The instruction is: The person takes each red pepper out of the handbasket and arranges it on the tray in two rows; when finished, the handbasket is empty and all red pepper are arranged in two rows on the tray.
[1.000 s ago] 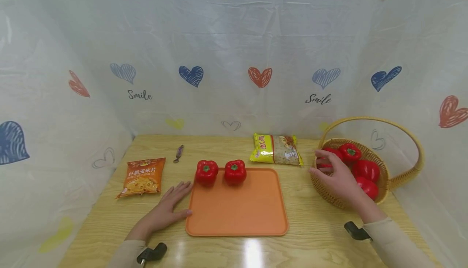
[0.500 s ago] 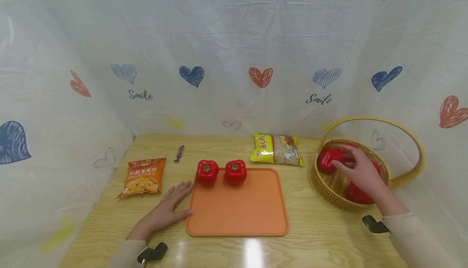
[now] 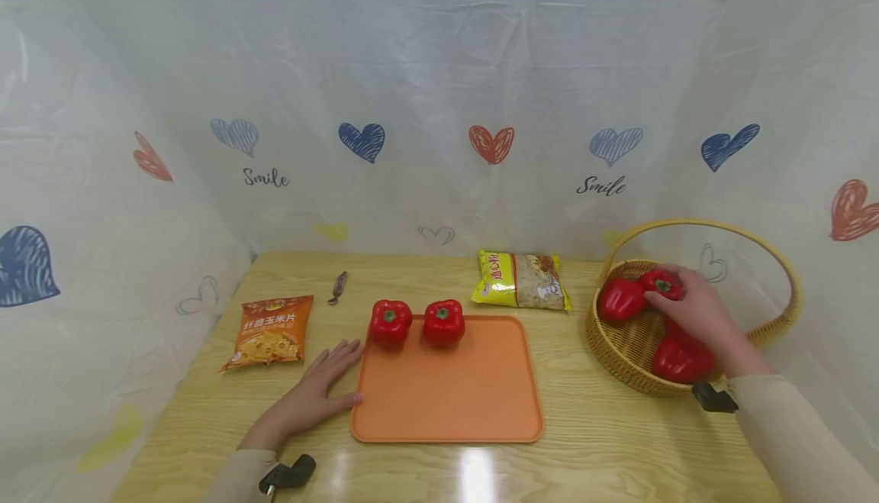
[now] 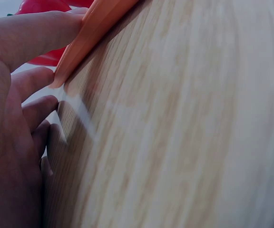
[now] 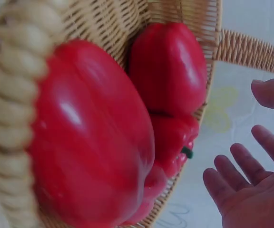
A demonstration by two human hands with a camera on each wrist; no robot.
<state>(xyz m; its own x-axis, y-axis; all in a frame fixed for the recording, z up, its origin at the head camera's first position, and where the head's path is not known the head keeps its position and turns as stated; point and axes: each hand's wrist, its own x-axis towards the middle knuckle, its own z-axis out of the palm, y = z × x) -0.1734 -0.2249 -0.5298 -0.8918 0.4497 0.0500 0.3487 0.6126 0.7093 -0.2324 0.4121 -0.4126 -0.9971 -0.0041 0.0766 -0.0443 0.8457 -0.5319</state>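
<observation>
From the head, I am viewing the table point(image 3: 584, 427), forward and down. Close in, the left wrist camera is facing table and tray point(image 3: 449, 400), the right the basket point(image 3: 607, 354), all overlapping the head view.

The place looks like a curtained-off tabletop booth: creased, pale plastic sheeting point(image 3: 439, 68), printed with hearts point(image 3: 361, 143) and the word "Smile" point(image 3: 265, 178), hangs behind a wood-grain table point(image 3: 590, 449) and along both its sides. An orange tray point(image 3: 446, 396), a wicker basket point(image 3: 613, 358) and bagged food point(image 3: 271, 333) lend a kitchen feel, while black fittings point(image 3: 288, 474) at both sleeve cuffs point(image 3: 765, 400) hint at a recording set-up; the sheeting hides whatever room surrounds it
</observation>
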